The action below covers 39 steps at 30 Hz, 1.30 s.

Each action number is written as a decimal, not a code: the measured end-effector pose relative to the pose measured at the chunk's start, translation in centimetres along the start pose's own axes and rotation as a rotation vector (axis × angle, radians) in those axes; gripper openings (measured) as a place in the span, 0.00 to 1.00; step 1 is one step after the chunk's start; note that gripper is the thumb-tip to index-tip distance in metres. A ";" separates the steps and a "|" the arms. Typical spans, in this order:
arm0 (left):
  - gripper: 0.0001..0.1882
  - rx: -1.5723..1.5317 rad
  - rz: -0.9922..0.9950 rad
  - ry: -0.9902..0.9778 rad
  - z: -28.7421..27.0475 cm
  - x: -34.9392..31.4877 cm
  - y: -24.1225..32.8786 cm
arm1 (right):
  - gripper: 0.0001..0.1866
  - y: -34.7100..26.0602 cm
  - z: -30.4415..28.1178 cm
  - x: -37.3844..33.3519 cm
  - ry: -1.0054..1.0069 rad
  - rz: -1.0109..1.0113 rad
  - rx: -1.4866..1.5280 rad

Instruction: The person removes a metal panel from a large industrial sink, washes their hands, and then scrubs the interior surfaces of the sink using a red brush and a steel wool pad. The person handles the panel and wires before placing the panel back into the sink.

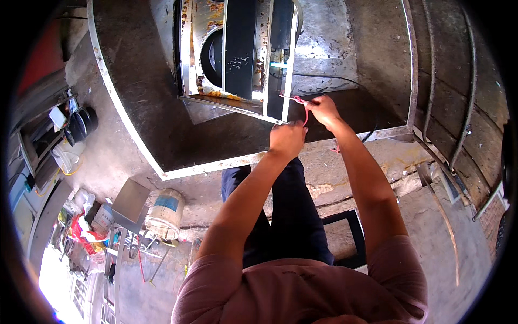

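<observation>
A thin red cord (pixel 307 112) runs between my two hands beside the lower corner of a rusty metal appliance frame (pixel 263 102). My right hand (pixel 324 112) pinches the cord, and one stretch of it reaches left to the upright metal strip (pixel 288 81). Close by, my left hand (pixel 287 139) is closed at the end of the slanting bottom bar (pixel 232 110), with the cord coming down to its fingers; the fingertips are partly hidden. Another bit of red shows below my right wrist. A round black opening (pixel 212 58) sits in the rusty panel.
The appliance rests on a dark tabletop (pixel 334 113) with a pale metal rim (pixel 216 164). A black cable (pixel 329 75) lies behind my hands. At lower left stand a bucket (pixel 164 210), a metal box (pixel 130 200) and a ladder (pixel 110 270). Metal bars (pixel 431 70) run along the right.
</observation>
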<state>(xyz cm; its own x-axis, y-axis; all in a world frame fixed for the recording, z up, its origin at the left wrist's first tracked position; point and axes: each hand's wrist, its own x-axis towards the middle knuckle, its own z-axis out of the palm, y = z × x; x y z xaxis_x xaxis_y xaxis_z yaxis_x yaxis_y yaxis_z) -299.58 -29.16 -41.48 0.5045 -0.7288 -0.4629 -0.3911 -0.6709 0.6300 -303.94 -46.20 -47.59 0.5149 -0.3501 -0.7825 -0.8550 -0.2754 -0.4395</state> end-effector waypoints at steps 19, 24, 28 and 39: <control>0.18 -0.193 -0.444 0.064 0.7 4.1 -0.3 | 0.14 0.3 1.9 -2.1 0.059 -0.223 -0.065; 0.19 -0.267 -0.322 0.006 2.3 4.3 -0.7 | 0.16 -0.5 1.3 -2.3 0.032 0.133 0.272; 0.22 -1.078 -0.504 -0.097 3.2 2.5 -1.8 | 0.19 0.7 1.2 -0.8 0.017 0.134 0.305; 0.09 -2.455 -0.486 0.007 13.8 6.9 -3.7 | 0.17 -2.1 0.5 -1.9 -0.240 0.275 0.594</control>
<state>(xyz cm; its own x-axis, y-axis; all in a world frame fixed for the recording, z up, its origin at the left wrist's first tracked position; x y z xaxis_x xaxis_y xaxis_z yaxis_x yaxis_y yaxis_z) -305.28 -33.63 -55.64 0.2540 -0.6450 -0.7208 0.8212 0.5375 -0.1916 -303.20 -44.50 -45.41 0.3056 -0.1110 -0.9457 -0.8765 0.3551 -0.3250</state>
